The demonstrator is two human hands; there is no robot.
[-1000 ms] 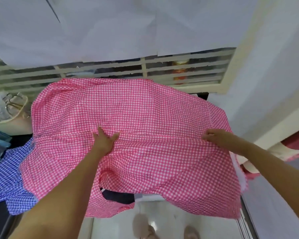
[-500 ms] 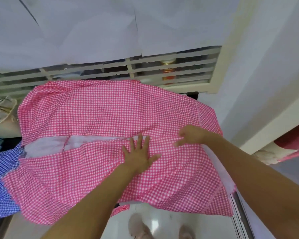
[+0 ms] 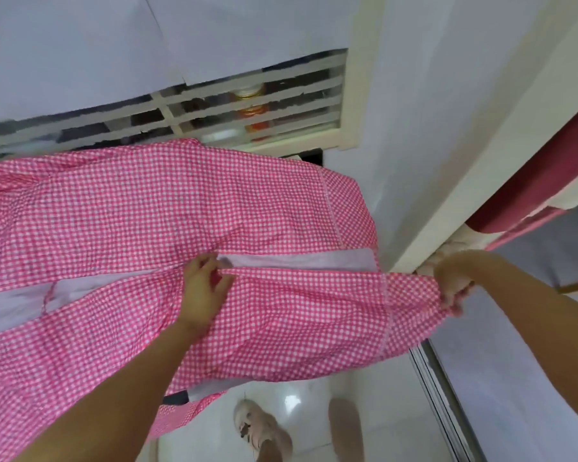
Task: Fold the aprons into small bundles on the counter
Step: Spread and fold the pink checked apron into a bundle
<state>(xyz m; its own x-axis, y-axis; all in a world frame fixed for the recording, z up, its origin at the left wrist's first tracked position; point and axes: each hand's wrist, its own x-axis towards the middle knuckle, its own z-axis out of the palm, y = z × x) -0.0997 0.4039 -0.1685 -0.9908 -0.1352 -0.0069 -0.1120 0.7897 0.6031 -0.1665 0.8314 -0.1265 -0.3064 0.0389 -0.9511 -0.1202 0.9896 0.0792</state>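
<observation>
pink gingham apron lies spread on the counter; our left hand pinches its folded edge mid-cloth, our right hand grips its right corner, fingers curled.

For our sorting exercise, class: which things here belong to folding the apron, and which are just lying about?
Job in hand: pink checked apron; left hand, pinching its folded edge; right hand, gripping its right end.

Not part of it: window grille; jar behind it; dark red cushion; beige shoe on the floor.
</observation>
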